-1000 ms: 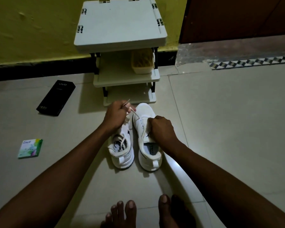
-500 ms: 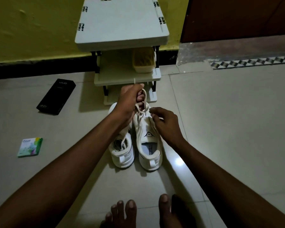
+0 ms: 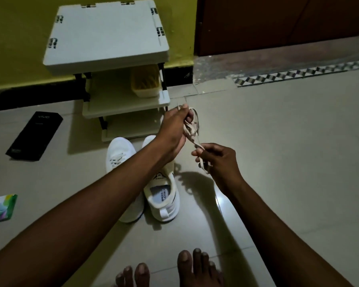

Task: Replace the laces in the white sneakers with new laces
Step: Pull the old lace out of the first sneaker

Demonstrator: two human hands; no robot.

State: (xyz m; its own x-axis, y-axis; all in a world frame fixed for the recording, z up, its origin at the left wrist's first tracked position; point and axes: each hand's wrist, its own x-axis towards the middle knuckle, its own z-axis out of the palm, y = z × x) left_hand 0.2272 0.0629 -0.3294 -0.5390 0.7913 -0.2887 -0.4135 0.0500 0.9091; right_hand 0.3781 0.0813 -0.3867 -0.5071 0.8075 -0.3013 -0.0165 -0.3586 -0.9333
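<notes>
**Head view.** A flat, cream woven shoelace (image 3: 192,129), gathered in loose loops, is held above the floor between both hands. The left hand (image 3: 172,129) grips the upper bunch with curled fingers. The right hand (image 3: 218,160), at 5 o'clock of the left and just apart from it, pinches the lower strands between thumb and fingertips.

The pair of white low-top sneakers (image 3: 164,201) with mesh uppers stands close side by side on the glossy pale tiled floor (image 3: 288,172), at 7 o'clock of the lace. The left forearm crosses above both. The sneaker on the 9 o'clock side shows lacing over its forepart; the other shows a printed insole.

At 12 o'clock of the sneakers stands a rectangular, matt grey plastic three-tier rack (image 3: 106,36), with a ribbed yellow tub (image 3: 146,85) on its middle shelf. A black rectangular carton (image 3: 35,135) lies at 9 o'clock, and a green-and-white packet (image 3: 0,208) at 8 o'clock.
</notes>
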